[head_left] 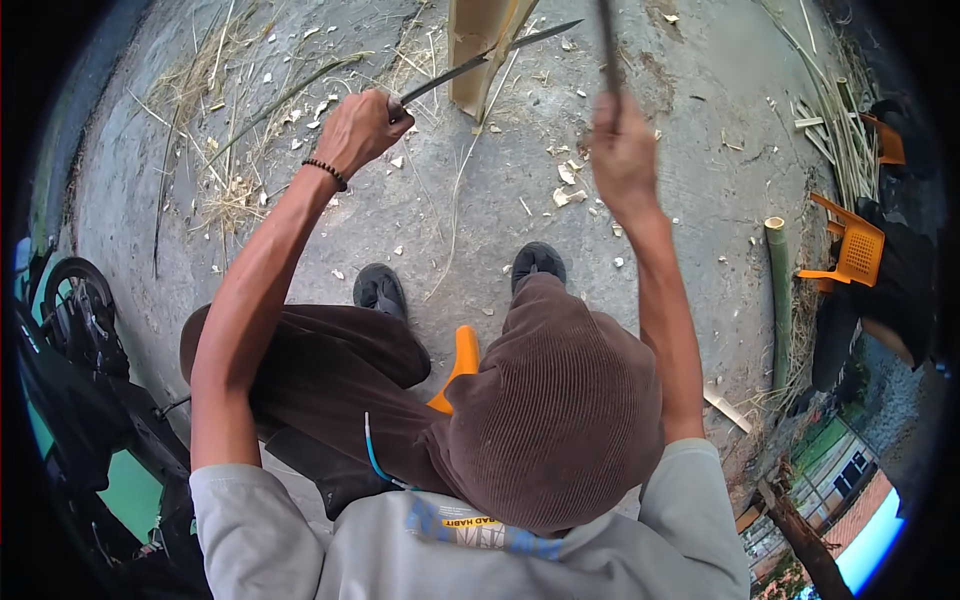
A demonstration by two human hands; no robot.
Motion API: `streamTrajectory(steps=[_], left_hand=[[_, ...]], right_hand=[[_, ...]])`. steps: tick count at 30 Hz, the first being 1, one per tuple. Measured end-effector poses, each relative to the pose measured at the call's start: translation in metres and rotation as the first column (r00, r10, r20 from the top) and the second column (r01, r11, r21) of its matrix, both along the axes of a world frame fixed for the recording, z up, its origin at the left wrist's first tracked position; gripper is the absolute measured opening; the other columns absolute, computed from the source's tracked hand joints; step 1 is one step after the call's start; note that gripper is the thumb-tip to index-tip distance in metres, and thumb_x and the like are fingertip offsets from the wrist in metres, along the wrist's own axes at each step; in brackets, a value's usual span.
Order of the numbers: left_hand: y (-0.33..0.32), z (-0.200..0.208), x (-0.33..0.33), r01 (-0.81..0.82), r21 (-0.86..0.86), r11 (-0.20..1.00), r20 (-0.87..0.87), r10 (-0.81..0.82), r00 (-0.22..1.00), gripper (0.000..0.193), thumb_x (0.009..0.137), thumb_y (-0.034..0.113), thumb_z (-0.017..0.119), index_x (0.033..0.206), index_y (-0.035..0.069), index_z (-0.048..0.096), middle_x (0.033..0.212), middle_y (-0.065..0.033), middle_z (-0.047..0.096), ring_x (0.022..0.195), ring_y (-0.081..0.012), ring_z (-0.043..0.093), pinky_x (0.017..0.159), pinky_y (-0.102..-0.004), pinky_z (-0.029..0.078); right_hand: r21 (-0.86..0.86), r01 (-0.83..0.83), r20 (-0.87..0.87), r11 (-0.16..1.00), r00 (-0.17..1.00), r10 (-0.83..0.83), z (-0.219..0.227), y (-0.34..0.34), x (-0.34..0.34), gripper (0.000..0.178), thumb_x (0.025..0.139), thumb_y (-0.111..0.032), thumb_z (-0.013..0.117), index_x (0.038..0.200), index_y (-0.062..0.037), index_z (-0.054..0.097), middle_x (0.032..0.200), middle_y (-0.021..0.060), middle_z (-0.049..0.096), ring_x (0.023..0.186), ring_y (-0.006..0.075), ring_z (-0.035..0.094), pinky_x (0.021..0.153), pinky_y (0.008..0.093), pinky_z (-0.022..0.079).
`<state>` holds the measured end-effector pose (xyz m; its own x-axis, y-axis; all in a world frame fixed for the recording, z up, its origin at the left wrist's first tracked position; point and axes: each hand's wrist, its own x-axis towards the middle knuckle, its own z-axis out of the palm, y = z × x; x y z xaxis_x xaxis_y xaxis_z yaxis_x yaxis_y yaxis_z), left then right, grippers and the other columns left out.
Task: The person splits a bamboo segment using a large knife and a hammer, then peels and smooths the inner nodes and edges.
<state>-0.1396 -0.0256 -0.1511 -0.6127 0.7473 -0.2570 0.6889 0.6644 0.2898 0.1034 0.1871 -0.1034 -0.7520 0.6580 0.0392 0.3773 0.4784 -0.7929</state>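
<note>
My left hand (362, 128) is closed round a knife (445, 78), its blade crossing the bamboo (472, 30). My right hand (624, 155) grips a blurred dark bar (608, 45).

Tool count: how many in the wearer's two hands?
2. A long knife in the left hand, its blade crossing the pale bamboo piece; a dark, blurred tool in the right hand, exact type unclear. Neither hand appears to hide another.

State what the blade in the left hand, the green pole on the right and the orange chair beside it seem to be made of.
Blade: probably steel, dark grey and mostly dull; thin, with a tapering tip.
Green pole: likely bamboo; smooth green skin, round pale cut end.
Orange chair: likely moulded plastic; even colour, perforated panel.
</note>
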Motion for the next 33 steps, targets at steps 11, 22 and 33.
streamTrajectory(steps=[11, 22, 33], left_hand=[[-0.030, -0.007, -0.006, -0.013, -0.041, 0.999, 0.020, 0.014, 1.000, 0.031, 0.088, 0.032, 0.070, 0.089, 0.002, 0.076, 0.063, -0.0191, 0.066, 0.054, -0.0301, 0.065, 0.054, -0.0394, 0.051], [-0.024, -0.010, 0.002, -0.058, 0.004, 0.998, 0.057, 0.058, 0.997, 0.030, 0.085, 0.029, 0.072, 0.081, -0.001, 0.071, 0.063, -0.0234, 0.060, 0.057, -0.0379, 0.062, 0.057, -0.0443, 0.048], [-0.029, -0.028, 0.004, -0.055, -0.069, 0.996, 0.062, 0.059, 0.996, 0.027, 0.087, 0.033, 0.072, 0.092, 0.008, 0.078, 0.071, -0.0180, 0.070, 0.061, -0.0335, 0.068, 0.059, -0.0417, 0.053]], right_hand=[[-0.289, -0.113, -0.582, 0.951, 0.809, -0.080, 0.090, -0.005, -0.014, 0.045, 0.107, -0.045, 0.040, 0.081, -0.0083, 0.039, 0.060, -0.0037, 0.036, 0.046, 0.0036, 0.035, 0.041, 0.0223, 0.028], [-0.215, -0.084, -0.301, 0.973, 0.954, 0.016, 0.057, 0.007, -0.011, 0.048, 0.106, -0.049, 0.041, 0.086, -0.0067, 0.050, 0.061, -0.0043, 0.044, 0.049, 0.0050, 0.043, 0.042, 0.0236, 0.034], [-0.441, -0.099, -0.266, 0.892, 0.964, -0.025, 0.025, -0.015, -0.008, 0.046, 0.102, -0.054, 0.048, 0.101, -0.0082, 0.052, 0.065, -0.0054, 0.041, 0.050, 0.0012, 0.039, 0.042, 0.0178, 0.032]])
